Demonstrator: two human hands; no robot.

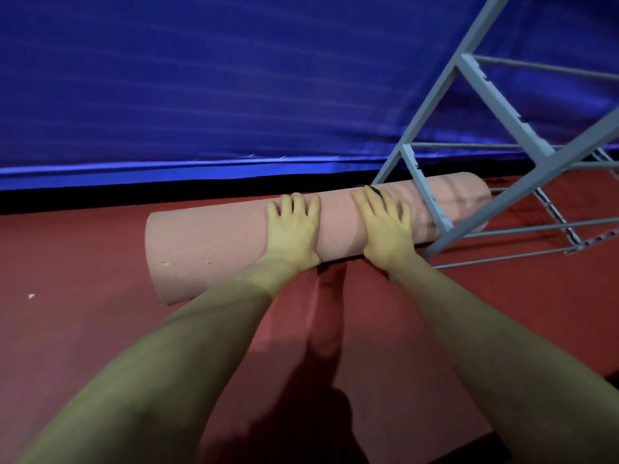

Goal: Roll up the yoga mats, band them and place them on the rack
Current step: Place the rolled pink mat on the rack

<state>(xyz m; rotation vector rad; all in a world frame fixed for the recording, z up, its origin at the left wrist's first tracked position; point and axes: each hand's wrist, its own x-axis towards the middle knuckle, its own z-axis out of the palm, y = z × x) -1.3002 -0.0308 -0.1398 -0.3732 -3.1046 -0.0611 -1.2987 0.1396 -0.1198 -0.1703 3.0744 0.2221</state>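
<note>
A pink yoga mat (pixel 214 239), fully rolled into a thick tube, lies across the red floor. My left hand (pixel 293 229) rests flat on top of its middle with fingers spread. My right hand (pixel 385 226) lies flat on the roll a little to the right, fingers also apart. A dark band (pixel 376 192) shows just past my right fingertips on the roll. The roll's right end (pixel 469 202) sits inside the lower part of the grey metal rack (pixel 495 105), behind one of its legs.
A blue padded wall (pixel 201 78) rises right behind the roll, with a black strip at its base. The rack's thin wire rungs (pixel 536 226) stretch off to the right over the red floor (pixel 83 329).
</note>
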